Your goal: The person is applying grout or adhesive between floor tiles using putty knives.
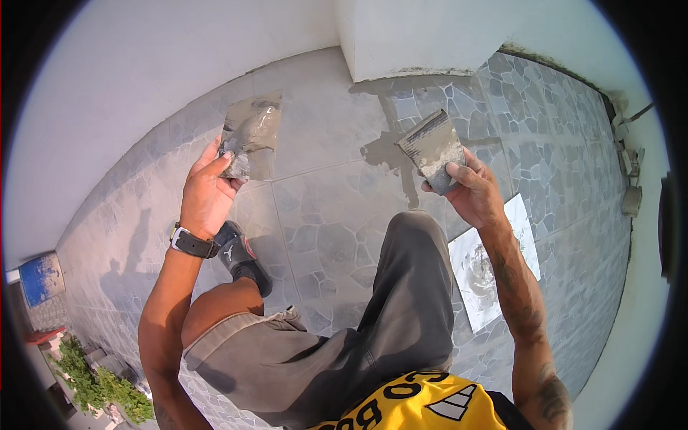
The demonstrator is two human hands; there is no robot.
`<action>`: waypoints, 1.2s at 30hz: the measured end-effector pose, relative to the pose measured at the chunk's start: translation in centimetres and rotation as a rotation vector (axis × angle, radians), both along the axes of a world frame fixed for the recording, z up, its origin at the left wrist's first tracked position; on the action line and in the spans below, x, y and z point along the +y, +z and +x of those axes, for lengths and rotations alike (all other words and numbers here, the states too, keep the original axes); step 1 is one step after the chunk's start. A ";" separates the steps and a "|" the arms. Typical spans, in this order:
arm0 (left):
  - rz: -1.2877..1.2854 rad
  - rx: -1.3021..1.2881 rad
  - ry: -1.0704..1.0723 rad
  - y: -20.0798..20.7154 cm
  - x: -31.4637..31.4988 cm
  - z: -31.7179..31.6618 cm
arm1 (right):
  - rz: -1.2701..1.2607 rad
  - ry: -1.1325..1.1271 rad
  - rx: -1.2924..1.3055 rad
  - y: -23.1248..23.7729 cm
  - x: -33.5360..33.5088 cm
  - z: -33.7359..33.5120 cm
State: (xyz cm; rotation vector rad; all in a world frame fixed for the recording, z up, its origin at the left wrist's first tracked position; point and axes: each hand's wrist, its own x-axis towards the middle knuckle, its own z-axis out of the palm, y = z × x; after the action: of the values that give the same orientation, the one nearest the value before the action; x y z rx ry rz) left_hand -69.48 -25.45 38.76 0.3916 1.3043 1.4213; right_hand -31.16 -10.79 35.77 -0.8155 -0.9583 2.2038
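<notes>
My left hand [206, 188] grips a thin flat rectangular plate [271, 125] by its near edge, thumb on top. Wet grey paste [259, 129] lies in a lump on that plate. At the right, my right hand [473, 188] is closed round a smaller flat scraper [433, 147], held tilted above the floor, its face smeared with grey paste and its far edge dark. The two pieces are well apart. Below and beyond the scraper, wet grey paste [390, 147] is spread along the joints of the stone-patterned floor tiles [319, 215].
A loose white marbled tile [466, 269] with grey smears lies beside my right forearm. A white wall corner [412, 43] juts out ahead. Several small objects [631, 175] sit along the right wall. My shod foot [242, 251] rests at left. A blue panel [41, 278] and plants [97, 380] are far left.
</notes>
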 end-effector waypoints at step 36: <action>-0.248 -0.230 -0.392 -41.5 53.0 -91.2 | 0.524 0.426 -1.279 -32.6 49.1 -83.1</action>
State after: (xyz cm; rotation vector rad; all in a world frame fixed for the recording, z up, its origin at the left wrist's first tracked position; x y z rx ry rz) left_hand -160.65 27.57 -2.71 0.2879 1.1255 0.9345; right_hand -114.29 38.35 3.16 -1.8952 -2.3224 1.3663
